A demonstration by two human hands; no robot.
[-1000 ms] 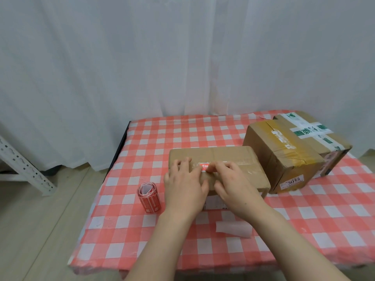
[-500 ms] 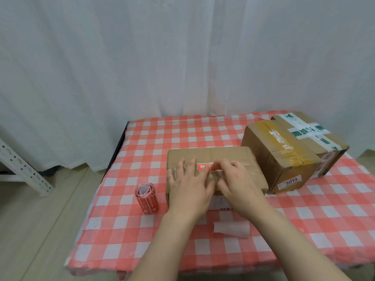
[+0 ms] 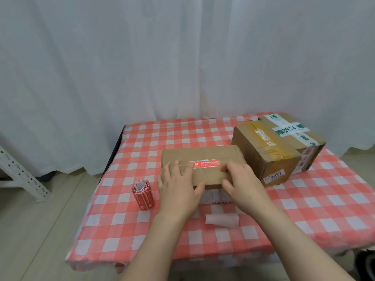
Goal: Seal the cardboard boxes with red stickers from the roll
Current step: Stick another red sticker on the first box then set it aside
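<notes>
Both hands lie flat on the box (image 3: pixel 203 165) in the middle of the frame. A second ago they were close together on top of the sticker (image 3: pixel 205 164), with the fingers covering most of it. Now they have slid apart. The left hand (image 3: pixel 178 189) is at the left end of the box and the right hand (image 3: pixel 241 185) is at the right end. Each hand is spread open and pressing down, and neither one is gripping anything.

Because the hands moved out, the whole red sticker shows now. It lies flat along the taped line on top of the box, between the two hands. The right fingertips (image 3: pixel 225 168) touch its right end. The left fingertips are just beside its left end.

This looks like the smoothing rub is done, so this box is probably sealed.

Left of the box stands the roll (image 3: pixel 143 194) of red stickers, near the left hand but not touching it. A white scrap of backing paper (image 3: pixel 221 220) lies on the cloth (image 3: pixel 142 236) below the box, between the two arms.

Two more boxes sit in the right part of the frame. The tan box (image 3: pixel 261 151) is just beside the sealed one, and the green-tape box (image 3: pixel 292 130) is pressed up behind it. I see no red sticker on either, so they likely come next.
</notes>
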